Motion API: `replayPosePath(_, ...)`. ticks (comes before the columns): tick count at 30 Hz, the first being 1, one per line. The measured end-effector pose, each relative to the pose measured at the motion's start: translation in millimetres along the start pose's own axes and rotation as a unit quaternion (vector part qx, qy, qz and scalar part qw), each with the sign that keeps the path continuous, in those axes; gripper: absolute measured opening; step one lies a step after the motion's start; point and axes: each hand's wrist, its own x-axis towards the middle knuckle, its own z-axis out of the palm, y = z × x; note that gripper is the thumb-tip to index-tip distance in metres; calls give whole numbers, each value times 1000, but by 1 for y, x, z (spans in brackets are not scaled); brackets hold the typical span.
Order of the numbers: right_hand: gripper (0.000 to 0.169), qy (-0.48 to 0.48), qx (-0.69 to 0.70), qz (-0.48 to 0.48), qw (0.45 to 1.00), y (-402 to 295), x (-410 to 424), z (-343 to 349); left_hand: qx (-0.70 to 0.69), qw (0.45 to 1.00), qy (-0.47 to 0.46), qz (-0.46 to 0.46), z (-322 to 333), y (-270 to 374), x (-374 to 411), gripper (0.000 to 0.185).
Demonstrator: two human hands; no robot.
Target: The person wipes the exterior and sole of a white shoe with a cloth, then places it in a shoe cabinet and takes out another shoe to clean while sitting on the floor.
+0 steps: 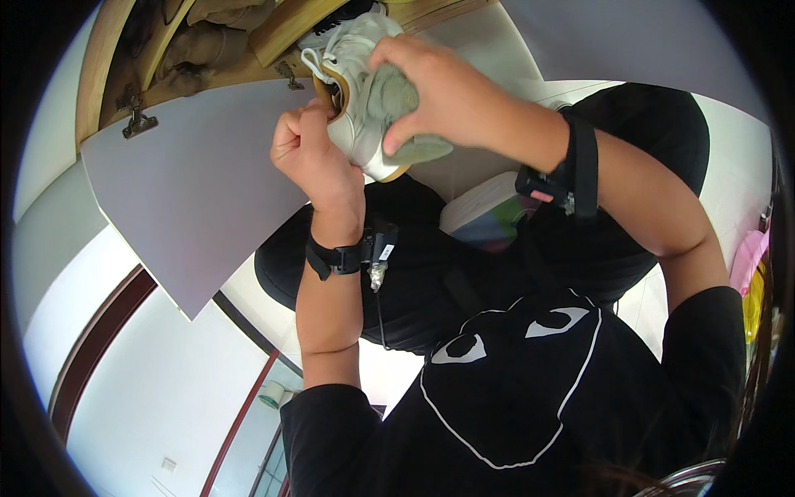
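A white lace-up shoe [357,124] with a tan inner edge is held up in front of the shelves. My left hand [313,146] grips it at the collar, the fingers curled around the rim of the opening. In my right hand [428,93] is a grey-green cloth [394,102], pinched between thumb and fingers and pressed to the side of the shoe. A loose end of the cloth hangs below my thumb. White laces loop over the shoe's tongue. The part of the shoe behind the cloth is hidden.
A wooden shoe cabinet [267,46] holds brown footwear [199,53] and a black shoe [351,15]. Its grey door [205,180] hangs open at left on metal hinges [138,118]; another grey panel [621,43] is at upper right. A multicoloured box [490,214] stands between my knees.
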Motion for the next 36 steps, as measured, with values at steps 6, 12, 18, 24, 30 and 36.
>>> replayPosePath(6,83,133,-103,69,983,50,34,-23,18,1000,22,-9,-10,24,11,11)
replayPosePath(12,63,51,516,454,725,23,29,-21,-49,994,73,-71,-7,39,9,14)
replayPosePath(18,71,-47,676,408,613,8,12,7,-128,990,27,-59,-3,36,10,27)
replayPosePath(24,69,-57,673,340,654,4,15,-8,-131,979,-147,48,-13,33,18,29)
replayPosePath(30,71,22,534,194,823,-16,30,-38,-107,988,-107,-15,-3,41,28,45)
replayPosePath(36,72,15,484,187,855,-27,34,-71,-64,953,-245,-168,-18,53,29,132)
